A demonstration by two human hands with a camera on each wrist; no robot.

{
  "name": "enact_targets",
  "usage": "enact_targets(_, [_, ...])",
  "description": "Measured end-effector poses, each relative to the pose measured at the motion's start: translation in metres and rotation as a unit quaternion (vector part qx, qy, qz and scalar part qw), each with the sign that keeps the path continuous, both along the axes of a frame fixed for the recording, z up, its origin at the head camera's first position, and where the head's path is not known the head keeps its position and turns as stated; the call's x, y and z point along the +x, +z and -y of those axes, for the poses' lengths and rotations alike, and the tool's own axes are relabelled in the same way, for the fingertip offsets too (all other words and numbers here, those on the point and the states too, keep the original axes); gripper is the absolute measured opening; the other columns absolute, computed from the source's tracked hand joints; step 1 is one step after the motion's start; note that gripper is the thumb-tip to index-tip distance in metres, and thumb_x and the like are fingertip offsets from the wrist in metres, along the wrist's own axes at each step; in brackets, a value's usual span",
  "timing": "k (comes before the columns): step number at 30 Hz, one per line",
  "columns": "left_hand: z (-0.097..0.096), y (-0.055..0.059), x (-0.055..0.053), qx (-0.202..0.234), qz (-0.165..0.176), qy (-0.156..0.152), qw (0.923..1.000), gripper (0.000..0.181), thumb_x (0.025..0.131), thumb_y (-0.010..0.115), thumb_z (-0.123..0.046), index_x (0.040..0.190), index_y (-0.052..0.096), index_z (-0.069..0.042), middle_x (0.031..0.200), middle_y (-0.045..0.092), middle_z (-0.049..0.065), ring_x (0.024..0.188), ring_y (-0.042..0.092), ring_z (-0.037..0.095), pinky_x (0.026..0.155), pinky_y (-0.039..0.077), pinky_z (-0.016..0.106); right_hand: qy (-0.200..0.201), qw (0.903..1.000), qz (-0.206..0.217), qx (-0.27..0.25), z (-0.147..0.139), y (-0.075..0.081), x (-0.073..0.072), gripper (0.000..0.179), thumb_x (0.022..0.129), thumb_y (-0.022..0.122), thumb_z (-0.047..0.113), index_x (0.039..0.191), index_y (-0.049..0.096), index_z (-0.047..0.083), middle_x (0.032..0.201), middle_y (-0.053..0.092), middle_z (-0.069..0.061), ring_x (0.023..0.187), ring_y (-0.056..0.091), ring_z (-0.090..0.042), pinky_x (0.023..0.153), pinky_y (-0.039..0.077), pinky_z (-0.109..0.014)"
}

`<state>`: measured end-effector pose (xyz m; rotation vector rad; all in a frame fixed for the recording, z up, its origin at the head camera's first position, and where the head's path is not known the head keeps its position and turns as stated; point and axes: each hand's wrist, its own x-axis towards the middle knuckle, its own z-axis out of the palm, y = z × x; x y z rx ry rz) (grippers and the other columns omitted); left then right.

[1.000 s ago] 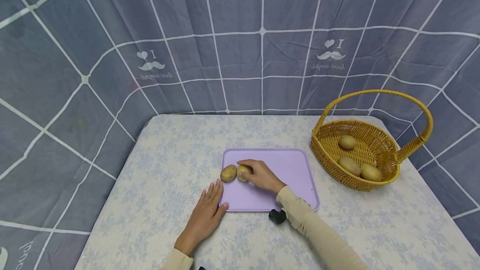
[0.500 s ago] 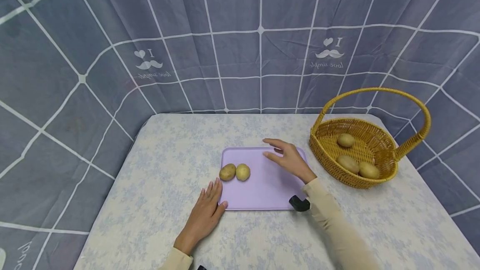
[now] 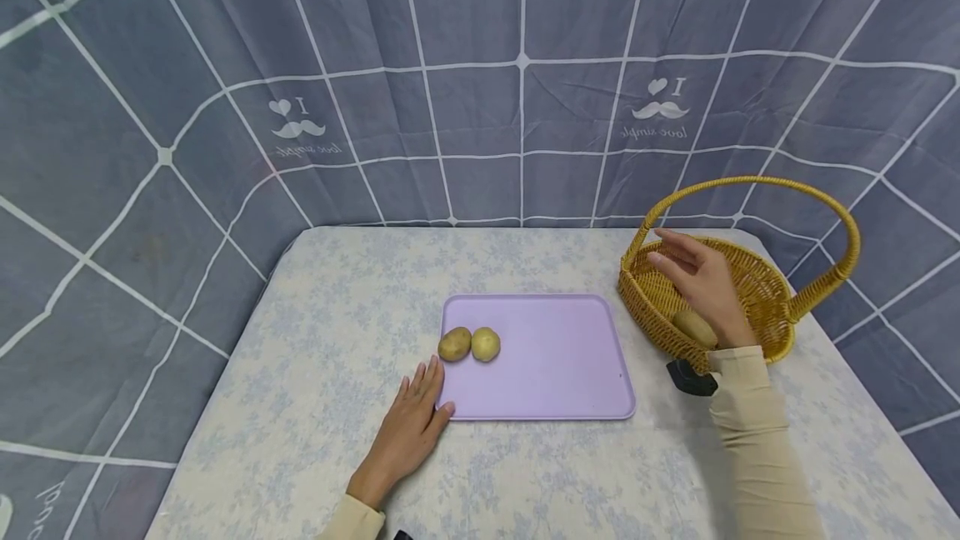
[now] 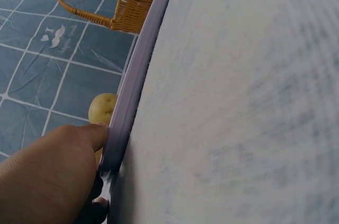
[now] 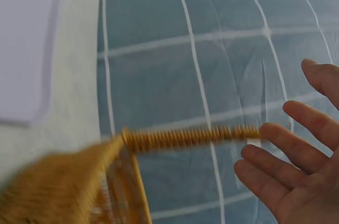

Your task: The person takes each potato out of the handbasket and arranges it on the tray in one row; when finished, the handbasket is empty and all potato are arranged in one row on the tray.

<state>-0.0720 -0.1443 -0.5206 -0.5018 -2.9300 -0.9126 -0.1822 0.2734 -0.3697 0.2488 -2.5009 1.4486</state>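
Observation:
Two potatoes lie side by side at the left of the lilac tray (image 3: 555,361): a browner potato (image 3: 454,344) and a paler, rounder potato (image 3: 486,344). My left hand (image 3: 408,425) rests at the tray's left edge, fingers straight, its thumb at the rim in the left wrist view. Above the wicker basket (image 3: 757,277) hovers my right hand (image 3: 701,277), fingers spread and holding nothing. Below it a potato (image 3: 694,327) shows inside the basket; the hand and wrist hide the others there. The right wrist view shows the spread fingers near the basket handle (image 5: 196,138).
The basket's tall arched handle (image 3: 750,180) rises over the right hand. A black wrist device (image 3: 692,378) hangs under the right cuff, beside the basket. A flowered cloth (image 3: 360,298) covers the table, and a grey-blue checked curtain (image 3: 480,115) hangs behind it.
My right hand has let go of the paler potato on the tray and moved right, over the basket. The left hand stays at the tray's edge.

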Motion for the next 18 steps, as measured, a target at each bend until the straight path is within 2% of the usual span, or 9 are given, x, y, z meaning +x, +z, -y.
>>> enact_targets(2, [0.0,0.0,0.0,0.0,-0.001,-0.001,1.0,0.065,0.102,0.043,-0.04,0.15,0.023,-0.002,0.158,0.018,0.009,0.146,0.016,0.029,0.119,0.009,0.049,-0.022,0.9996,0.011,0.011,-0.013,0.002,-0.004,0.05,0.095,0.062,0.025,0.14,0.05,0.008,0.133,0.056,-0.013,0.11,0.057,-0.003,0.085,0.044,-0.006])
enact_targets(5, [0.0,0.001,0.0,0.002,-0.001,-0.001,1.0,0.065,0.102,0.043,-0.039,0.15,0.023,-0.002,0.158,0.018,0.009,0.146,0.016,0.029,0.119,0.01,0.049,-0.045,0.9982,0.025,0.03,-0.032,0.001,-0.012,0.052,0.095,0.06,0.031,0.142,0.048,0.01,0.137,0.053,-0.011,0.123,0.052,-0.02,0.09,0.043,-0.011])
enact_targets(7, [0.0,0.001,0.0,0.001,0.0,-0.001,1.0,0.064,0.102,0.043,-0.039,0.15,0.023,-0.002,0.158,0.018,0.009,0.146,0.016,0.029,0.119,0.01,0.049,-0.051,0.997,0.035,0.046,-0.043,0.0,-0.019,0.055,0.096,0.058,0.035,0.144,0.046,0.01,0.142,0.047,-0.018,0.13,0.044,-0.034,0.098,0.044,-0.022])
enact_targets(9, [0.0,0.0,0.0,0.001,0.001,-0.001,1.0,0.065,0.102,0.043,-0.039,0.15,0.023,-0.002,0.158,0.018,0.009,0.146,0.015,0.029,0.119,0.009,0.049,-0.056,0.9962,0.037,0.055,-0.053,-0.003,-0.025,0.058,0.096,0.057,0.039,0.145,0.044,0.01,0.144,0.045,-0.02,0.132,0.042,-0.036,0.103,0.043,-0.037])
enact_targets(12, [0.0,0.0,0.0,0.0,0.002,-0.002,1.0,0.065,0.102,0.043,-0.039,0.15,0.023,-0.002,0.158,0.017,0.009,0.146,0.015,0.028,0.119,0.009,0.049,-0.061,0.9953,0.051,0.055,-0.064,-0.006,-0.033,0.063,0.095,0.056,0.043,0.146,0.041,0.009,0.147,0.04,-0.022,0.135,0.038,-0.039,0.103,0.038,-0.056])
enact_targets(18, [0.0,0.001,0.0,0.001,0.002,-0.003,1.0,0.065,0.102,0.042,-0.04,0.151,0.022,-0.002,0.158,0.017,0.008,0.146,0.015,0.028,0.119,0.009,0.049,-0.065,0.9921,0.099,0.041,-0.08,-0.014,-0.048,0.072,0.094,0.054,0.049,0.149,0.035,0.007,0.151,0.032,-0.024,0.137,0.031,-0.042,0.105,0.033,-0.06])
